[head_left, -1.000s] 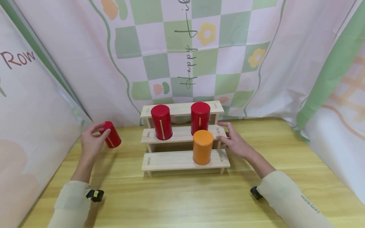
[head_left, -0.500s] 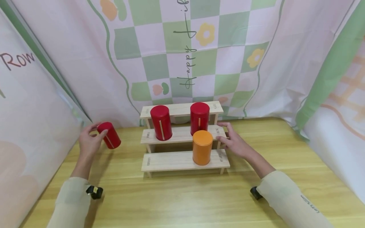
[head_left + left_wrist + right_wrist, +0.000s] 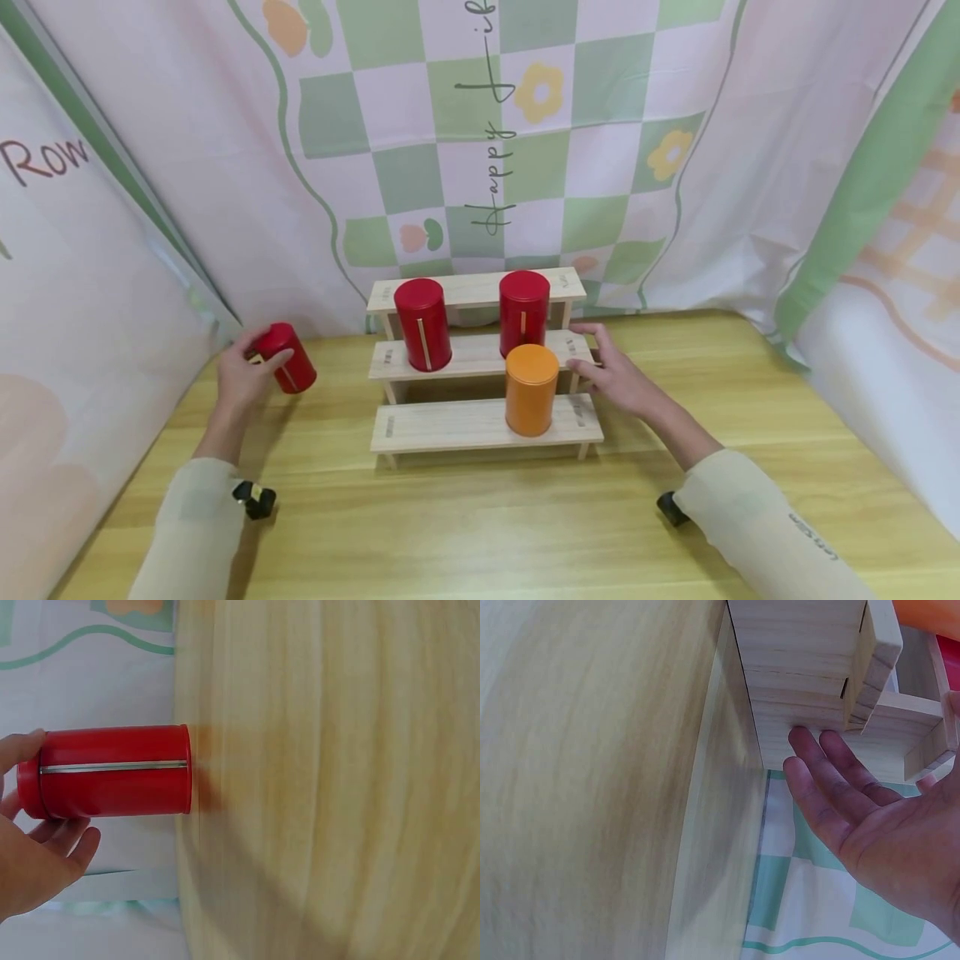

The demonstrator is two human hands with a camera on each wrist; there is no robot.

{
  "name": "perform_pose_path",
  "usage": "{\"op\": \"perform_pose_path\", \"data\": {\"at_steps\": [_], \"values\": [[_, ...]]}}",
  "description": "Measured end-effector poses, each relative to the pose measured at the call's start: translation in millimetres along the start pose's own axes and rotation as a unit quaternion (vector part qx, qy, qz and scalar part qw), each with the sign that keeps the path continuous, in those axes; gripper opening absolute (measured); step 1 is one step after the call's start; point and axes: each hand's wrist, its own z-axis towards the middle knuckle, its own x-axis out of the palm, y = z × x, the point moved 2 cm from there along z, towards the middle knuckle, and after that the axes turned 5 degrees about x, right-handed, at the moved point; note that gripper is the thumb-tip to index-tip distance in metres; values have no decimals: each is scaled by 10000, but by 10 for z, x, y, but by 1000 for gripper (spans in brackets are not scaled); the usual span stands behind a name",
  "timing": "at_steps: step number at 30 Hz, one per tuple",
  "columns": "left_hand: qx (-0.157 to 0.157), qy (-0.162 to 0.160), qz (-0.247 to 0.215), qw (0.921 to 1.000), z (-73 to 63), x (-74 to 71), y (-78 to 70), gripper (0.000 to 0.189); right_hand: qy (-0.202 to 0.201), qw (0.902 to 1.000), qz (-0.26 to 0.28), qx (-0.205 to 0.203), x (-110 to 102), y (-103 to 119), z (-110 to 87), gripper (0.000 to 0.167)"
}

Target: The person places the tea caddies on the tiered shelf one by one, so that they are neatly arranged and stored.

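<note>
In the head view, my left hand (image 3: pixel 244 371) holds a red cylindrical tin (image 3: pixel 294 365) near its lid, at the left of the table. Seen from the left wrist, thumb and fingers lie around the lid end of this red tin (image 3: pixel 112 771), and its base meets the table. My right hand (image 3: pixel 618 375) grips the right end of the middle tier of a three-tier wooden display stand (image 3: pixel 442 423), thumb at the front corner and a finger at the back. Its other fingers (image 3: pixel 821 799) extend below that tier in the right wrist view.
Two red tins, one left (image 3: pixel 424 329) and one right (image 3: pixel 523 310), stand on the middle tier. An orange tin (image 3: pixel 531 392) stands at the right of the lowest tier. A printed curtain (image 3: pixel 465 167) hangs behind the wooden table (image 3: pixel 480 525).
My left hand shifts slightly around the lid, its thumb now lower on the tin. The tin stays in its place, and the right hand keeps its position on the stand.
</note>
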Motion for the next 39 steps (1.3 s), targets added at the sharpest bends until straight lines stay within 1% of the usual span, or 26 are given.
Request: {"op": "perform_pose_path", "data": {"at_steps": [4,11,19,27,33,39], "values": [[-81,-69,-87,9999,-2,5,40,60,-9,10000,-20,12,2,2,-2,62],[-3,-188,-22,9998,4,-3,55,58,-1,10000,-41,49,4,9,4,61],[-27,-139,37,9999,-21,-33,51,58,7,10000,-41,41,1,6,22,61],[17,-147,-5,9999,-44,-60,-8,60,16,10000,6,3,-11,12,37,61],[62,-213,-5,9998,-59,-74,-53,61,4,10000,-38,-10,-8,2,27,61],[53,-295,-148,9994,-100,-94,-157,61,6,10000,-9,-14,-5,0,18,61]]}}
